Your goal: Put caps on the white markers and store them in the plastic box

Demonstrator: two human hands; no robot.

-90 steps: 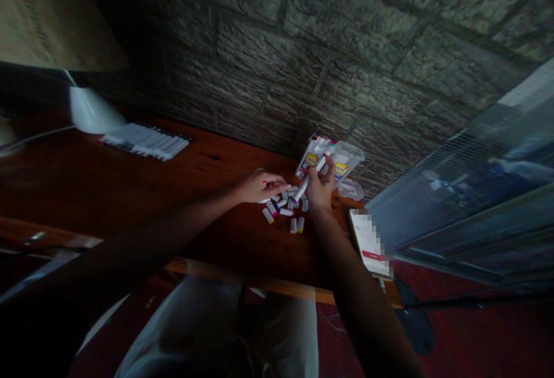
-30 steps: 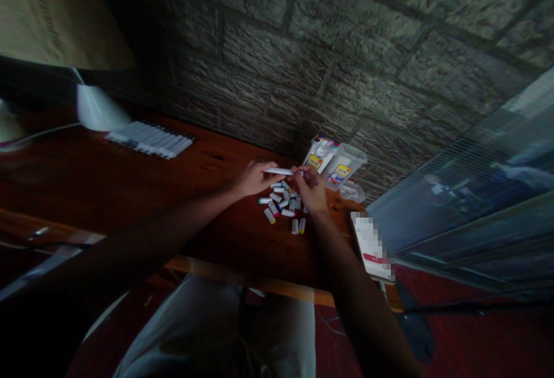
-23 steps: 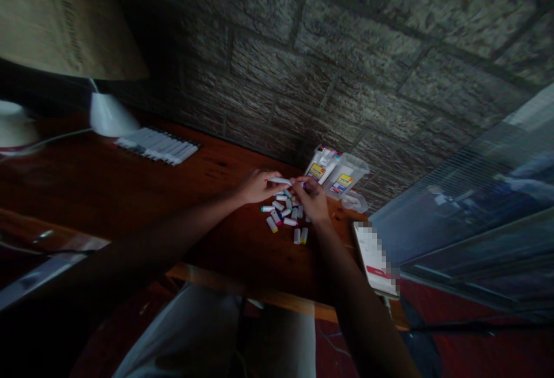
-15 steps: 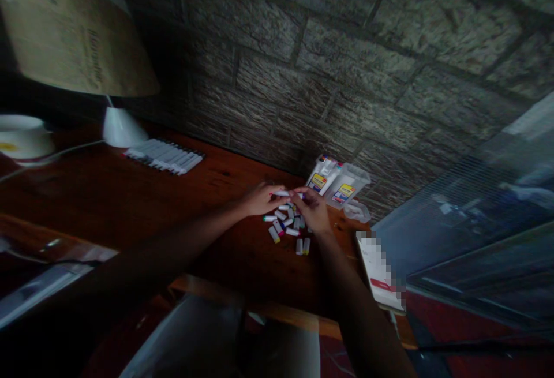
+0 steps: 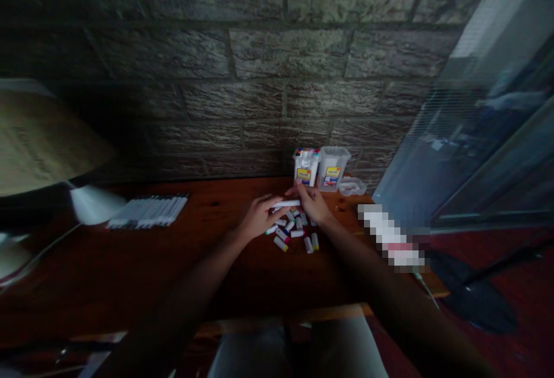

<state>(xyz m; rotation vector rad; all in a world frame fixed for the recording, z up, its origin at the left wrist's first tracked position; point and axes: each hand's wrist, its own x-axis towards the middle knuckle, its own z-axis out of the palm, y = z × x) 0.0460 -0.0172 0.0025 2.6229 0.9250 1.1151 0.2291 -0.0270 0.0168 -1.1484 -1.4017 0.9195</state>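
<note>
A white marker [image 5: 286, 203] with a bit of red at its left end is held level between my two hands, just above the wooden table. My left hand [image 5: 255, 217] is closed on its left part. The fingers of my right hand [image 5: 315, 206] close around its right end and hide the tip. Right below lies a loose heap of short white marker caps [image 5: 298, 232] with yellow, green, pink and blue ends. Two of these caps [image 5: 309, 244] lie a little apart, toward the table's front edge.
Behind my hands stand a clear box full of markers [image 5: 306, 169] and a second clear box [image 5: 333, 169], with a clear lid [image 5: 352, 186] beside it. A row of white markers [image 5: 149, 212] lies left, near a lamp [image 5: 93, 204]. A blurred white item [image 5: 389, 236] sits right.
The view has turned and levelled, shifting the lamp lower and leftward in the picture. Both hands stay at the marker, with more of its white barrel now showing between them.
</note>
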